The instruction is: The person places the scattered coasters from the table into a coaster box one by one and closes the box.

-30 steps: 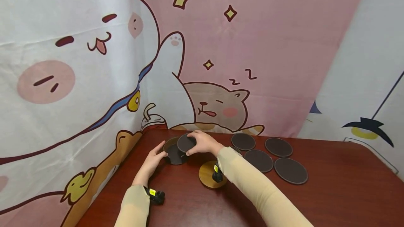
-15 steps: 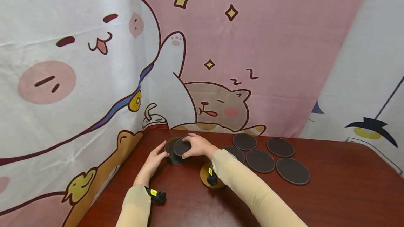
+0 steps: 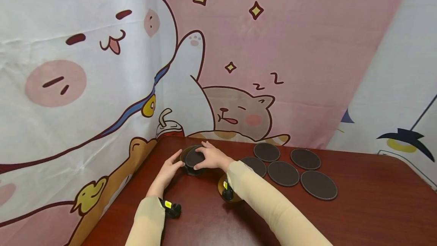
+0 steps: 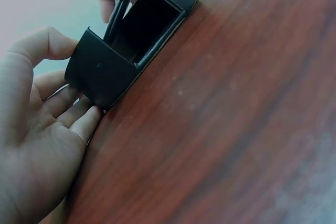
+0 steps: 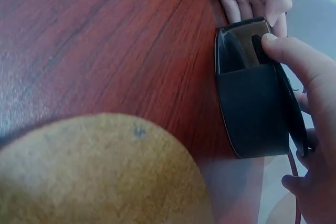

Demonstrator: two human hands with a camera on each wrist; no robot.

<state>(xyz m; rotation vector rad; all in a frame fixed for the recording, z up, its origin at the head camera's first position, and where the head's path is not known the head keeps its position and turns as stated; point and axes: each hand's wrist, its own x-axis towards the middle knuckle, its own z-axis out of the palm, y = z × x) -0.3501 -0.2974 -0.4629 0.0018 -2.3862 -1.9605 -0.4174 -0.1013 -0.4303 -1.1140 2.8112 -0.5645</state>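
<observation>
Right hand (image 3: 214, 157): grip pinching dark disc (image 3: 193, 159); left hand (image 3: 168, 171): grip curled round holder (image 4: 102, 72).

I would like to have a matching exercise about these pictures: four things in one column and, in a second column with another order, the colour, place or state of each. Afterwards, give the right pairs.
Column 1
1. Left hand
2. Right hand
3. Lone coaster
4. Group of five coasters

Column 2
A. Dark faces up, on the table
B. Holds a dark coaster at the holder's top
C. Tan, cork-like face up, partly hidden in the head view
D. Touches the outer wall of the black coaster holder

Pairs: 1-D; 2-B; 3-C; 4-A
</observation>
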